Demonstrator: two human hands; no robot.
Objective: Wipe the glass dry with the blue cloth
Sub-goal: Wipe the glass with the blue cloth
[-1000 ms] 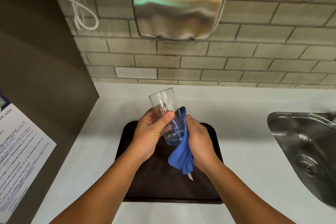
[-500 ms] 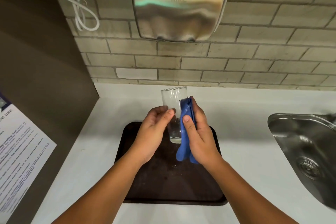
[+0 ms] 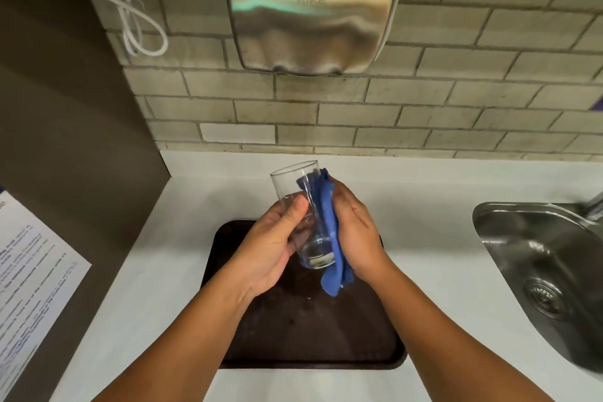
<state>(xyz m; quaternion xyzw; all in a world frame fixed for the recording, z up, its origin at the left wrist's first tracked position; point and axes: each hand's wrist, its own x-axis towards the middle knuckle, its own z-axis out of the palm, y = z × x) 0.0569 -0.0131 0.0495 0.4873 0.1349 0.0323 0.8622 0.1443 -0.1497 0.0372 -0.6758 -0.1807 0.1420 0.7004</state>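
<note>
A clear tall glass (image 3: 295,183) is held above a dark brown tray (image 3: 313,333), tilted with its rim up and to the left. My left hand (image 3: 272,248) grips its lower left side, thumb across the front. My right hand (image 3: 357,232) presses the blue cloth (image 3: 328,222) flat against the glass's right side. The cloth runs from near the rim down past the base, and its loose end hangs below my right palm. Part of the cloth shows through the glass.
The tray lies on a white counter (image 3: 169,271). A steel sink (image 3: 548,274) is set in at the right. A metal hand dryer (image 3: 310,13) hangs on the tiled wall above, with a white cable (image 3: 130,19) looped at its left. A printed sheet (image 3: 29,271) is on the left panel.
The glass has tilted from upright to leaning left. My right hand has opened flatter against the cloth, which now spreads higher along the glass's side.
</note>
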